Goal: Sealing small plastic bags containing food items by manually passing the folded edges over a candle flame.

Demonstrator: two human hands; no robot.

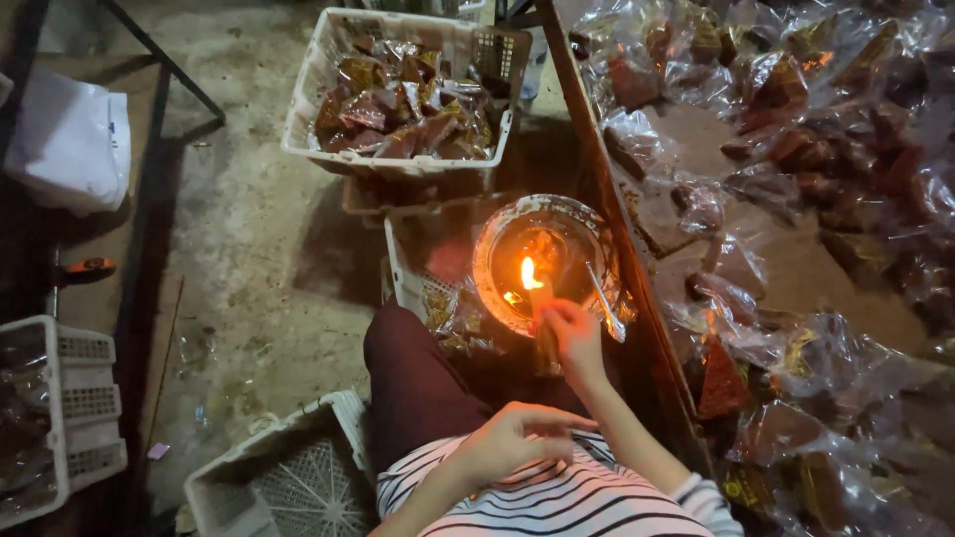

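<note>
My right hand [572, 333] is pinched on a small brown packet [545, 353], with its fingertips just under a candle flame [530, 273]. The flame burns inside a round, shiny bowl [497, 234] that sits on a white crate in front of my knees. My left hand [507, 443] hovers over my lap above my striped shirt. Its fingers are loosely spread and point right, and nothing shows in it. A thin metal stick [604, 298] leans in the bowl just right of my right hand.
A table [786, 259] at right is heaped with clear-wrapped brown pieces. A white crate [318, 70] of the same wrapped pieces stands ahead. An upturned white crate [288, 477] lies at lower left, another crate [70, 418] at far left, and a white bag [70, 139] on the concrete floor.
</note>
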